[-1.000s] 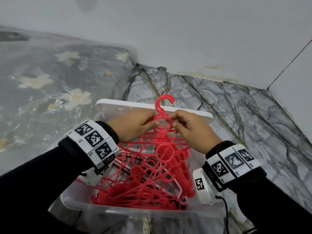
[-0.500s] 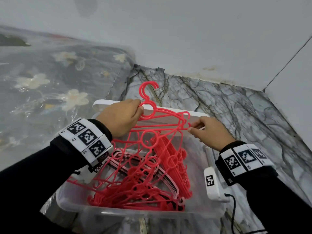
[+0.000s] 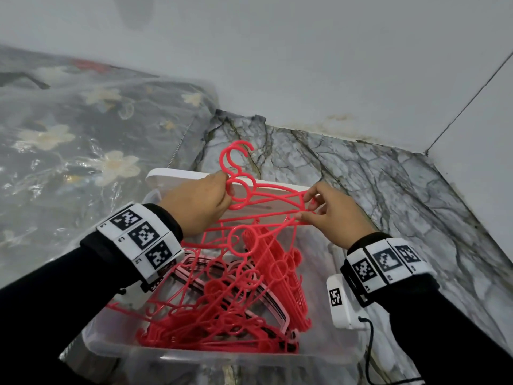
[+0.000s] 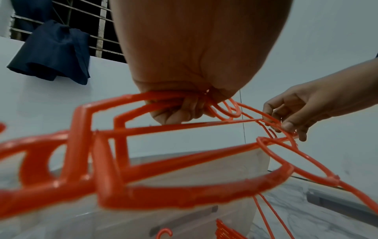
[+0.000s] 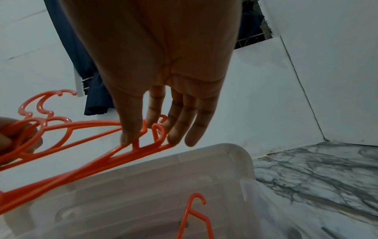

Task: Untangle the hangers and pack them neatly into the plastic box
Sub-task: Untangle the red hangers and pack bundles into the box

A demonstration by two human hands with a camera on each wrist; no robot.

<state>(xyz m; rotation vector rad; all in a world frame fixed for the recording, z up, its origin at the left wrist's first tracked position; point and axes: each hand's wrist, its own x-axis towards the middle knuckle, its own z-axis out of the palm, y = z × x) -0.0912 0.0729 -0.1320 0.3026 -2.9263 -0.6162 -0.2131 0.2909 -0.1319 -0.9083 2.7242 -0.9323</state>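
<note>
Two red plastic hangers (image 3: 266, 195) are lifted above a clear plastic box (image 3: 194, 354) on the floor. My left hand (image 3: 198, 202) grips them by the neck just under the hooks (image 3: 236, 157). My right hand (image 3: 330, 212) pinches the right shoulder ends (image 5: 143, 143) between thumb and fingers. A tangled heap of red hangers (image 3: 222, 309) fills the box below, with a tidy row (image 3: 286, 273) standing on edge at the right side. In the left wrist view the held hangers (image 4: 143, 153) run across the frame, blurred.
The box's white lid (image 3: 172, 175) leans behind it. A plastic-covered floral mattress (image 3: 69, 140) lies to the left. Marble floor (image 3: 374, 190) extends to the right up to the white walls (image 3: 305, 65). A dark blue cloth (image 4: 51, 53) hangs near window bars.
My left hand has raised the hangers by the necks up and left out of the heap. My right hand slid from the necks to the right shoulder ends.
</note>
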